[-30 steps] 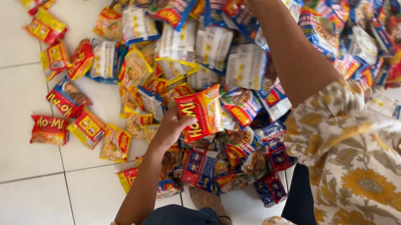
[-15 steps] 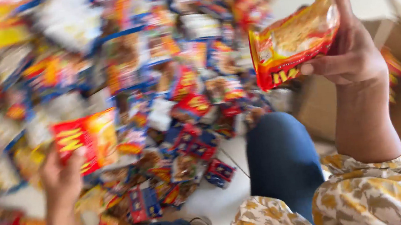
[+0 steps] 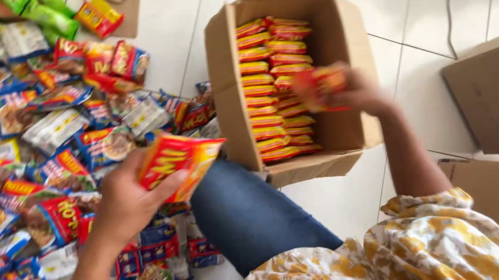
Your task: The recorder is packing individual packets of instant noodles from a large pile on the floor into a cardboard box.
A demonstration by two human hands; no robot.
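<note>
Swung away from the heap since half a second ago, the view is now centred on an open brown cardboard box [image 3: 229,93], and the red-and-yellow plastic snack packet [image 3: 321,86] that was held up in the air is now lowered inside it. That packet is gripped by the right hand [image 3: 359,92], blurred, just above the rows already packed. A second red-and-yellow packet [image 3: 177,161] is pinched between thumb and fingers of the left hand [image 3: 123,202], held level over the edge of the heap, just left of the box's near corner. Inside the box, two stacks of like packets [image 3: 266,89] are stood on edge, filling its left half; the right half is bare cardboard. A mixed heap of colourful packets [image 3: 34,150] is spread on the white tiled floor [image 3: 416,17] to the left. Flattened cardboard boxes [image 3: 498,95] are lying at the right.
</note>
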